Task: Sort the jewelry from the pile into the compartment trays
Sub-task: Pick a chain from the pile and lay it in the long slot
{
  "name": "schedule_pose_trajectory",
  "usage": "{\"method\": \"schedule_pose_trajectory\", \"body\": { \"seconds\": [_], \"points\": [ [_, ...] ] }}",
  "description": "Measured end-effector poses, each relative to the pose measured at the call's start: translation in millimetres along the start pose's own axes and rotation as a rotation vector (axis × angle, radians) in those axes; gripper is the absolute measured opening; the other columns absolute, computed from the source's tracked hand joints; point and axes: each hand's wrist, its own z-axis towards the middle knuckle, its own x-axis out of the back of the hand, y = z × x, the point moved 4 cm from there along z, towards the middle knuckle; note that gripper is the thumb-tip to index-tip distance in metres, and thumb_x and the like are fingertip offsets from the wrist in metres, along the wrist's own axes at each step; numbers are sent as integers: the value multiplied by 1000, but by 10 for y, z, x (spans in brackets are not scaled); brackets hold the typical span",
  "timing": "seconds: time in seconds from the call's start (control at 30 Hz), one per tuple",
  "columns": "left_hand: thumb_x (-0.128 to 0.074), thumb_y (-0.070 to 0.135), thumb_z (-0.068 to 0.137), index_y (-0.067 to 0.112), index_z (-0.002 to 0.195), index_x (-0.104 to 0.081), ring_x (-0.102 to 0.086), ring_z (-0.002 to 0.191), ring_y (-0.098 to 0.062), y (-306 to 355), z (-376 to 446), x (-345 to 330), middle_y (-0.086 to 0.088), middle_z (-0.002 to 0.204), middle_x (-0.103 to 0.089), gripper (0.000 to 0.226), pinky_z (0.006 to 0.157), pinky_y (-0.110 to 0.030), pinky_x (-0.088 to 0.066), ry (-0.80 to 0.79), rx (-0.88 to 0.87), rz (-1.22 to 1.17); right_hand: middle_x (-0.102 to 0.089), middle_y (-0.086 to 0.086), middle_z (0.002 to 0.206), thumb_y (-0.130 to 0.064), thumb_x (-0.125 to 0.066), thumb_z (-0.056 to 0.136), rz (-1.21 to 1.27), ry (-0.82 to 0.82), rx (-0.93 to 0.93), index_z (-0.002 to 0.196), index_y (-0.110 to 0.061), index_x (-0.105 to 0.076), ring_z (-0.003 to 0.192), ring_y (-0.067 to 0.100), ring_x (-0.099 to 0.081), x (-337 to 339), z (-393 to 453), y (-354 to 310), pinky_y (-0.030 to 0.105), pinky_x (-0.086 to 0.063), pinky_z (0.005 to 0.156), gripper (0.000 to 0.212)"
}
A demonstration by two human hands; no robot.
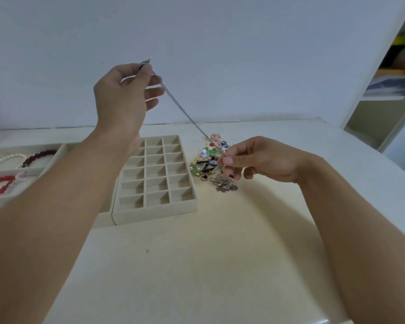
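Both bare forearms fill the foreground. A thin silver chain is held taut — pinched high by the left hand, low by the right hand over the mixed jewelry pile. Snagged pieces may be dragged out, missing the beige gridded compartment tray.

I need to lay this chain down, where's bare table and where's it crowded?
Bare: the cream table in front of the beige grid compartment tray, and right of the mixed jewelry pile. Crowded: the pile beside that tray, under the right hand. The grid compartments look empty.
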Motion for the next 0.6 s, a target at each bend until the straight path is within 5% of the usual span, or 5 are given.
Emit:
{"method": "schedule_pose_trajectory", "body": {
  "seconds": [0.43, 0.6],
  "points": [
    [-65, 26, 97, 19, 99, -67, -73, 75, -12, 35, 118, 272, 4, 86, -74, 7, 73, -27, -58, 133, 17, -14, -72, 4, 86, -21, -69, 92, 113, 82, 1, 100, -14, -78, 72, 15, -57, 81, -9, 33, 23, -41, 62, 14],
    [-65, 29, 97, 22, 95, -66, -72, 75, -12, 25, 69, 477, 4, 86, -74, 8, 69, -25, -57, 128, 31, 69, -74, 4, 88, -19, -71, 90, 191, 232, 2, 95, -11, -77, 75, 15, -61, 130, 12, 40, 21, -48, 64, 11]
  ]
}}
